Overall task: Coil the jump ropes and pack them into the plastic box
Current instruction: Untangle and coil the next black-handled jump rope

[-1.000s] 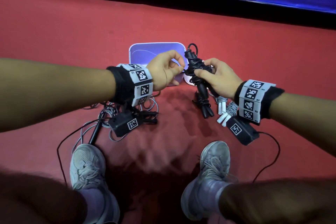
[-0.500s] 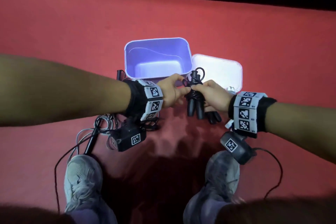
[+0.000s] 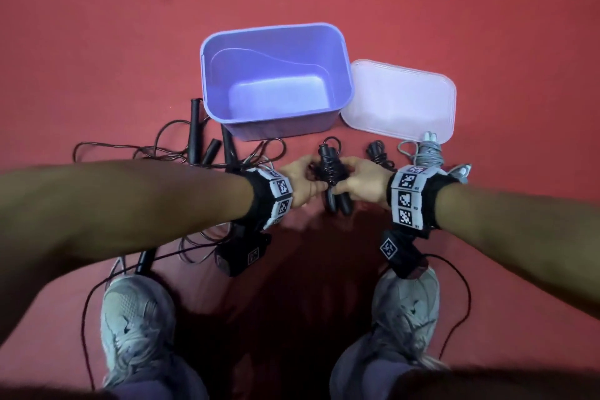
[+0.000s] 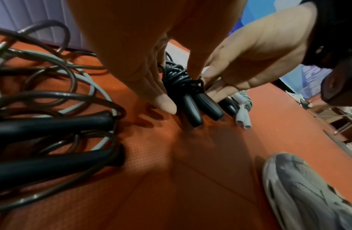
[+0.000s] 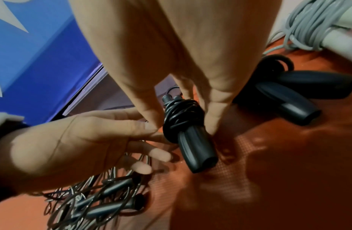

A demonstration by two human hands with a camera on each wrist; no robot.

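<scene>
- Both hands are pinching the wrapped black rope [image 3: 331, 172]: right hand [image 3: 362, 183] clamping thumb and fingers on its coils, left hand [image 3: 300, 183] holding the other side, fingers fairly straight.
- It's sitting low over the floor, box [image 3: 276, 75] just beyond the hands and empty.
- Risk, I'm guessing: the wrap is looking loose, so lifting by the coils could unspool it.
- Counting: three bundled ropes including the grey rope [image 3: 428, 153], one box, one lid [image 3: 401, 97]; the loose tangle [image 3: 207, 146] left of the hands I can't count.
</scene>
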